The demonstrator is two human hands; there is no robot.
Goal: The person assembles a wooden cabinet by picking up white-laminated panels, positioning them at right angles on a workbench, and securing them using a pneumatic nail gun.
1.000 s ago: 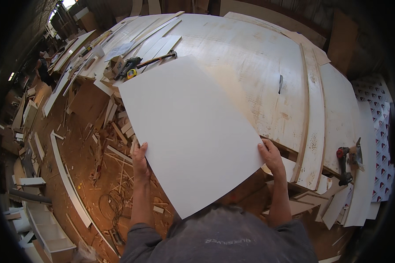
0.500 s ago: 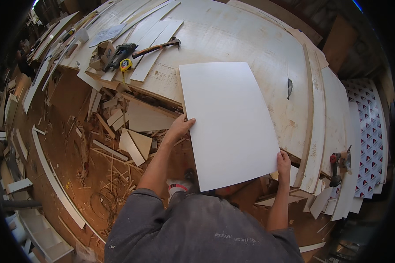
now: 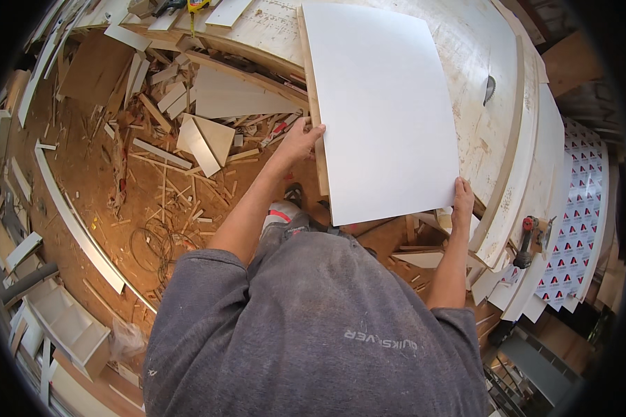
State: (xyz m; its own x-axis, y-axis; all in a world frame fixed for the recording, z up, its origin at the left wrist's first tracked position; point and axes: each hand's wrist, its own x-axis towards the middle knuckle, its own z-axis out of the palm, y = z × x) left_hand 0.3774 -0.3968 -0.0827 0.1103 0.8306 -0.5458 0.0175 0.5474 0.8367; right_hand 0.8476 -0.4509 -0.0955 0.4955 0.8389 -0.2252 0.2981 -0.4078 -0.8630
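Observation:
A large white panel (image 3: 386,111) lies partly on the workbench (image 3: 266,42), its near end reaching past the bench edge towards me. My left hand (image 3: 302,141) grips its left edge, thumb on top and fingers curled beneath. At the near right corner, my right hand (image 3: 464,198) is closed on the right edge, its fingers partly hidden below. A wooden strip (image 3: 318,149) shows along the panel's left side; whether it is joined to the panel, I cannot tell. Right of the panel, a circular saw blade (image 3: 490,90) stands up from the bench top.
Wood offcuts (image 3: 205,142) and scraps litter the floor at left, beside a tangled cable (image 3: 161,244). A yellow tape measure (image 3: 197,5) sits at the bench's left. Long boards (image 3: 511,153), a red-and-black power tool (image 3: 526,243) and patterned sheets (image 3: 572,229) are at right.
My view has tilted downward, so the bench and panel appear higher and the hammer is out of sight. More of the wooden strip shows beside the panel. Both hands keep hold of it.

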